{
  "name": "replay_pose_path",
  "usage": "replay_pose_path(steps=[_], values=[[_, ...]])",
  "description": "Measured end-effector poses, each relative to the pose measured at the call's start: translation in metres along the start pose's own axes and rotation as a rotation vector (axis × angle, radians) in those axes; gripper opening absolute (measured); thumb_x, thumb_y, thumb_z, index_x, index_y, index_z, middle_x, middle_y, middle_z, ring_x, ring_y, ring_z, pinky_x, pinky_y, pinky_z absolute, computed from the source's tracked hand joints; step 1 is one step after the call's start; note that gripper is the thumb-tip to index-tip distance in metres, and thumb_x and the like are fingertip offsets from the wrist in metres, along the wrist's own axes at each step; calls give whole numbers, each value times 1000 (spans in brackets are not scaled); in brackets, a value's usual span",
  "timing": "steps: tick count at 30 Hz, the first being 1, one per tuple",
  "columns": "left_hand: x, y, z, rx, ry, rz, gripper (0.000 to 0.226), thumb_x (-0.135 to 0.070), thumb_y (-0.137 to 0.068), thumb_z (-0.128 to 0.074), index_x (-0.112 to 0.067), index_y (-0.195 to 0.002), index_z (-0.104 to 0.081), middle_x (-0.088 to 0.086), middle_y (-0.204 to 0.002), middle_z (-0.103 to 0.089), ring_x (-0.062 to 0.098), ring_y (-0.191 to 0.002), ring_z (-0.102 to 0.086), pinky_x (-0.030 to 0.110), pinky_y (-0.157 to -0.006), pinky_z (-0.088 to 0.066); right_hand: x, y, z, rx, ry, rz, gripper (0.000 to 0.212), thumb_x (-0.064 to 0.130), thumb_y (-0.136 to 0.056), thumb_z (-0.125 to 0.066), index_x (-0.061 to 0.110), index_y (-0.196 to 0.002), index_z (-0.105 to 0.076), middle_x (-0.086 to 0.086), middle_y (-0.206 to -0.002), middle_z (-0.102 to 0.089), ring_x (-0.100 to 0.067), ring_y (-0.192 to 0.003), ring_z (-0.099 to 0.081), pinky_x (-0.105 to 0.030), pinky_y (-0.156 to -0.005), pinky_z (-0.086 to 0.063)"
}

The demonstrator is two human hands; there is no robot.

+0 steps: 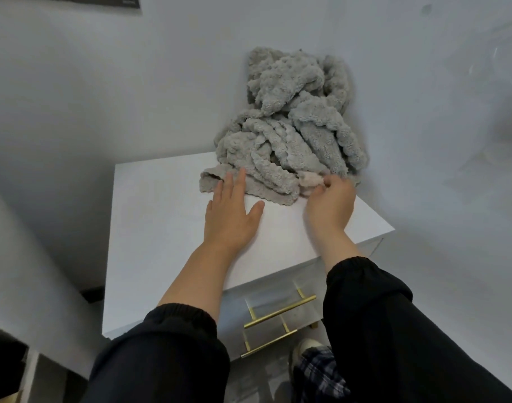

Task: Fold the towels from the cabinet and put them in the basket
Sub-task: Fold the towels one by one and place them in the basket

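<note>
Atop the cabinet (161, 234), fluffy grey towels (292, 135) lie crumpled — left hand (233, 216) flat, right hand (330, 205) pinching them.

We are in a home rather than a workplace. A small white cabinet (161, 228) stands against a plain, pale painted wall (103, 82), and its drawer fronts carry slim gold bar handles (281, 312), the kind fitted to household furniture. A loose heap of soft, fluffy grey towels (283, 135) lies on the cabinet's top and leans on the wall behind it. Down by the drawers we see a light slipper (302, 349) and a plaid trouser leg (321, 373), clothes worn indoors at home. Which room of the home this is, we cannot tell.
</note>
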State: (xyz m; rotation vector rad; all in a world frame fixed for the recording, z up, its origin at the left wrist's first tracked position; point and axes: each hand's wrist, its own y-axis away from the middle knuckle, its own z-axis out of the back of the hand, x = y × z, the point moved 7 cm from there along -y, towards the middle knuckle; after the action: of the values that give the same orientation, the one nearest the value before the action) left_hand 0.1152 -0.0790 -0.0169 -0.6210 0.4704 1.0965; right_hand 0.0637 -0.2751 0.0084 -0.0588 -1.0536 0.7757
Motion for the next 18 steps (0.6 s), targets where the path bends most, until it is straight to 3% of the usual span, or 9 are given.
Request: replay_pose_path(steps=[3, 7, 9, 12, 15, 18], values=[[1, -3, 3, -6, 74, -8, 72, -43, -97, -43, -29, -152, 2, 0, -161, 3, 17, -148, 3, 42, -120, -7, 24, 0, 25, -134, -317, -2, 14, 5, -94, -43, 8, -102, -55, 1, -97, -54, -12, -82, -50, -13, -63, -33], [-2, -6, 15, -62, 288, -13, 68, -35, -98, -45, -25, -153, -4, 1, -161, -5, 15, -148, -2, 40, -120, -8, 60, -9, 62, -190, -561, 58, 12, 2, -92, -44, 12, -93, -49, 9, -73, -53, 8, -60, -49, -7, -59, -38], [-2, -4, 19, -59, 399, -12, 66, -32, -99, -44, -24, -153, -7, -3, -160, -8, 11, -147, -5, 40, -120, -11, 69, -13, 75, -210, -585, 67, 11, 3, -91, -46, 14, -87, -49, 10, -63, -50, 4, -53, -47, -9, -57, -37], [-3, 0, 18, 31, 473, 3, 63, -36, -99, -44, -28, -152, -11, -9, -158, -14, 7, -145, -12, 34, -120, -14, 76, -16, 87, -173, -622, 37, 15, 10, -86, -48, 21, -76, -49, 2, -56, -50, -13, -53, -45, -30, -56, -41], [2, 3, 29, -33, 571, 76, 53, -32, -101, -41, -29, -150, -22, -7, -154, -26, 9, -141, -25, 26, -114, -22, 75, -19, 84, -16, -722, -80, 20, 6, -84, -47, 22, -74, -53, 6, -51, -50, -14, -49, -47, -33, -53, -46], [-6, 8, 51, -138, 628, 49, 47, -38, -101, -34, -27, -147, -33, -9, -151, -34, 6, -139, -29, 28, -115, -22, 80, -7, 60, 276, -1064, -273, 23, -3, -92, -46, 14, -82, -58, 0, -58, -50, -9, -49, -44, -26, -51, -45]])
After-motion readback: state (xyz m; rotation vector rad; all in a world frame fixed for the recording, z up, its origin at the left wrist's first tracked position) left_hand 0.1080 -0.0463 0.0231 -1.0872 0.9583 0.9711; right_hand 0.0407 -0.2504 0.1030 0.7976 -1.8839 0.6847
